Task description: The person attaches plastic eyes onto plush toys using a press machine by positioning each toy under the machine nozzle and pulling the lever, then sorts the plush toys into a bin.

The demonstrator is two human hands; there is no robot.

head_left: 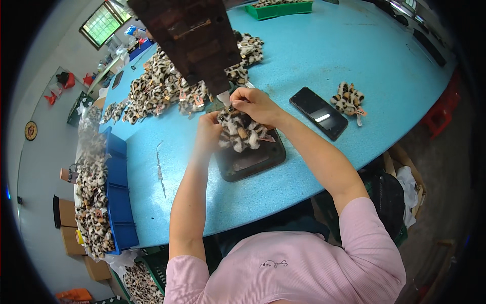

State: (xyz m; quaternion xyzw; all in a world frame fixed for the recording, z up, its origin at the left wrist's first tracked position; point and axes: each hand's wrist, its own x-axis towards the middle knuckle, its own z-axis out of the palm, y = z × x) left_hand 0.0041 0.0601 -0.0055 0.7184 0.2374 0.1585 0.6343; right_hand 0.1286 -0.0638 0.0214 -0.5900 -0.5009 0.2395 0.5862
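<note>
A small black, white and brown spotted plush toy (240, 136) is held between my two hands beneath a dark press machine (190, 40). Closed on the toy's left edge is my left hand (208, 130). My right hand (257, 107) pinches its upper right part, close to the pale tip (224, 97) of the machine. Small dark round eyes show on the toy's upper side, and a tag sticks out at its right. Below the toy is the machine's dark base (252, 163). The fingertips are partly hidden by fur.
Many similar plush toys (152, 91) are heaped behind the machine to the left. A blue crate (117, 187) of them stands at the table's left edge. To my right lie a black phone (319, 112) and one plush toy (348, 99). A green tray (279, 10) sits far back.
</note>
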